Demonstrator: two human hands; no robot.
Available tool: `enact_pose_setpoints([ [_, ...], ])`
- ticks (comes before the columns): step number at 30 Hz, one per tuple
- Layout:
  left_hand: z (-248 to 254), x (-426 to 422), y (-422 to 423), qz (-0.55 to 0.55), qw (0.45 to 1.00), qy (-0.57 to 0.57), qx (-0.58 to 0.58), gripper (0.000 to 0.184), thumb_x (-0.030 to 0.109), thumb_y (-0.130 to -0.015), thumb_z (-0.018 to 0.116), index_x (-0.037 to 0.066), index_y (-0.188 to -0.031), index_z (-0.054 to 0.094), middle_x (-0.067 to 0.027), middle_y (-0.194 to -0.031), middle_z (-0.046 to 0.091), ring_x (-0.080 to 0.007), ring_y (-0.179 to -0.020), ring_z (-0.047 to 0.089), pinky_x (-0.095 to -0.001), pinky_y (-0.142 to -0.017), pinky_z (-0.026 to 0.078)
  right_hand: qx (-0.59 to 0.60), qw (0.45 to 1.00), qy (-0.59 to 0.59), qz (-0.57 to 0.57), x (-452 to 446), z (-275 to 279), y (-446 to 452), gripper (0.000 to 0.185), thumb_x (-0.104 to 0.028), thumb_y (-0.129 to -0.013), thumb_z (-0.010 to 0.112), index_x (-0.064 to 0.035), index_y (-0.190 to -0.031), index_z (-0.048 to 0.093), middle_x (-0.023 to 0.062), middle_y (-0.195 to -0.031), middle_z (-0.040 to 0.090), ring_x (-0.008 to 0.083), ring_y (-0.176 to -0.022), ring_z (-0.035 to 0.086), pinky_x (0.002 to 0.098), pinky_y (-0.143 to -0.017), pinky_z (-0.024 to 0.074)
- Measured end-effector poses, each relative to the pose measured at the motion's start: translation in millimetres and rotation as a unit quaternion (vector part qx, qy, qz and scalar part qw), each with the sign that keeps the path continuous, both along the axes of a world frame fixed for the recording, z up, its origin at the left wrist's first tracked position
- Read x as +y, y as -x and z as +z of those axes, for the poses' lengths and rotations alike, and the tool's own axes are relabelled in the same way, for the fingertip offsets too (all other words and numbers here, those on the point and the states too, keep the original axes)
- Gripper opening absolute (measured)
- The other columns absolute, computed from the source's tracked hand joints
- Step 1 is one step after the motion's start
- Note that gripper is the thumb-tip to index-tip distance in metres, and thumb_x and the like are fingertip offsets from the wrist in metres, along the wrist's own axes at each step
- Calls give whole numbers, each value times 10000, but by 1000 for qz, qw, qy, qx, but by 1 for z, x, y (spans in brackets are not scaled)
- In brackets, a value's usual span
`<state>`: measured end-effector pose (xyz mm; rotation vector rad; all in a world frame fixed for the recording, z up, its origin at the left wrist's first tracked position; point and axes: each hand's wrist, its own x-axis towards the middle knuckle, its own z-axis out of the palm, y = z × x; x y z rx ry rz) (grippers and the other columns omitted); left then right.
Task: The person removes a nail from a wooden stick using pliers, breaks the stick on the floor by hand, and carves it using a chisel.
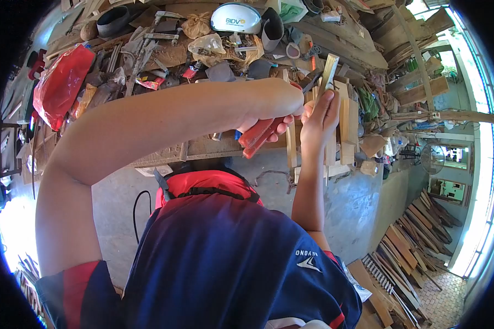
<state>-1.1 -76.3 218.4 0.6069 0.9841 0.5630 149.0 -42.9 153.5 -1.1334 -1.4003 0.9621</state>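
My left hand (277, 123) is closed around the two red handles of a pair of pliers (256, 138). Its forearm crosses in front of the bench, and the hand mostly hides the pliers' jaws. Close beside it, my right hand (320, 116) grips a narrow, light-coloured strip (329, 71) that stands up from the fingers, with a small dark piece sticking out near the thumb. Whether the jaws touch the strip I cannot tell. Pale wooden pieces (347, 118) stand just right of my right hand.
A cluttered workbench (164, 156) holds a white helmet (236, 18), a red plastic bag (63, 85), clamps (142, 55) and small plastic bags. A red stool or seat (208, 180) is below the bench edge. Boards (403, 247) lie stacked at right, near a fan (432, 159).
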Motion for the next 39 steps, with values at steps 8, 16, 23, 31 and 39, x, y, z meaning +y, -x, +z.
enact_pose_setpoints([
  [8,-1,2,0,-6,1000,12,-14,68,133,-797,510,67,-812,507,4,-645,445,-122,-542,449,-324,-533,412,83,996,12,2,0,-6,5,249,-271,-974,391,-86,-808,385,-40,-557,305,23,-465,260,193,-389,181],
  [16,-4,4,-2,0,999,-20,-28,60,128,-798,531,73,-803,509,-7,-659,462,-126,-555,469,-322,-532,427,105,994,-37,0,3,-5,8,239,-260,-978,382,-79,-822,392,-44,-567,280,21,-463,252,199,-394,168],
  [23,28,-3,1,-28,993,-60,98,124,104,-741,545,65,-851,503,-30,-697,484,-142,-591,487,-329,-542,439,71,996,-49,-4,13,-5,-4,257,-254,-977,378,-55,-835,456,-25,-567,361,32,-467,341,208,-389,248],
  [31,26,-13,-10,-17,980,-65,185,177,201,-825,557,45,-882,496,-51,-782,534,-136,-662,520,-312,-487,470,-177,960,-208,-65,19,-9,-9,207,-163,-941,381,-32,-809,472,137,-546,494,291,-457,532,351,-418,371],
  [39,10,-6,-17,-3,983,-105,148,96,137,-777,483,59,-832,497,-31,-688,460,-129,-531,446,-280,-429,389,-135,961,-224,-90,26,-10,-14,218,-167,-942,389,-25,-794,463,114,-538,481,255,-442,501,324,-419,361],
])
